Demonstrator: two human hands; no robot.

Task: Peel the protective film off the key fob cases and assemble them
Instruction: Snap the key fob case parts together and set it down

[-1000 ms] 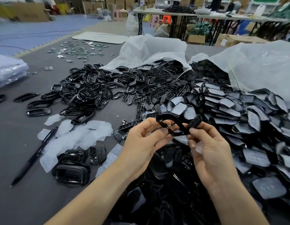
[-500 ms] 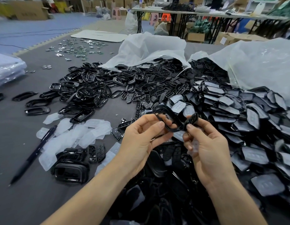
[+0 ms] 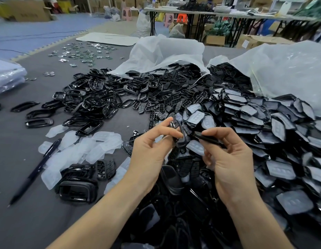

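The person is holding both hands up, just above the near part of a big heap of black parts. The left hand [image 3: 152,153] is curling its fingers and is pinching a black case frame [image 3: 180,142] between the thumb and the forefinger. The right hand [image 3: 231,164] is pinching a thin black case piece [image 3: 208,138] at its fingertips, and the piece is pointing toward the frame. The two parts are very near each other, but the picture is blurred there and I cannot tell if they are touching.

To the right of the hands a pile of film-covered cases [image 3: 264,121] is lying, and it is reaching up to an open white bag [image 3: 291,72]. A second white bag [image 3: 165,53] is lying further back, with bare black frames [image 3: 95,99] spilling out to the left of it. On the grey table [image 3: 21,212], left of the hands, peeled films [image 3: 80,150] are lying in a loose group. A dark pen [image 3: 35,171] is lying beside them, and a dark case [image 3: 77,189] is sitting at their near edge.
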